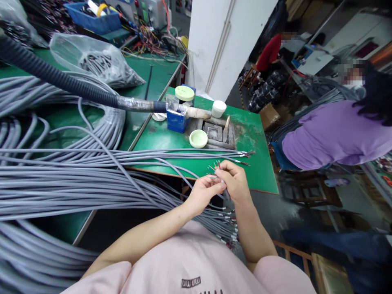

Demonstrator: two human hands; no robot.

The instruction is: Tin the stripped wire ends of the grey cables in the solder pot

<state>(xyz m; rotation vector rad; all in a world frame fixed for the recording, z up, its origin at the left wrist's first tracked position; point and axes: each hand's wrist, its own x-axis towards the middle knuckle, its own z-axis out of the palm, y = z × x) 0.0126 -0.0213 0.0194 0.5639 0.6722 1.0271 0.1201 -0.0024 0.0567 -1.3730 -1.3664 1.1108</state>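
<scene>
Both my hands meet in front of the green table's [260, 171] near edge. My left hand [203, 192] pinches a thin grey cable just behind its stripped end. My right hand [234, 179] is closed on the same cable's tip, where short coloured wires [214, 166] fan out above my fingers. Several more grey cables [190, 154] lie across the table with their stripped ends [246, 155] pointing right. A big bundle of grey cables [61, 188] runs in from the left and hangs over my lap.
A metal solder pot [216, 132] sits on the table with a black corrugated hose [61, 81] reaching to it, a blue box [177, 119], and pale green lids [198, 139]. A person in purple [337, 134] bends at the right. Bagged wires [98, 61] lie behind.
</scene>
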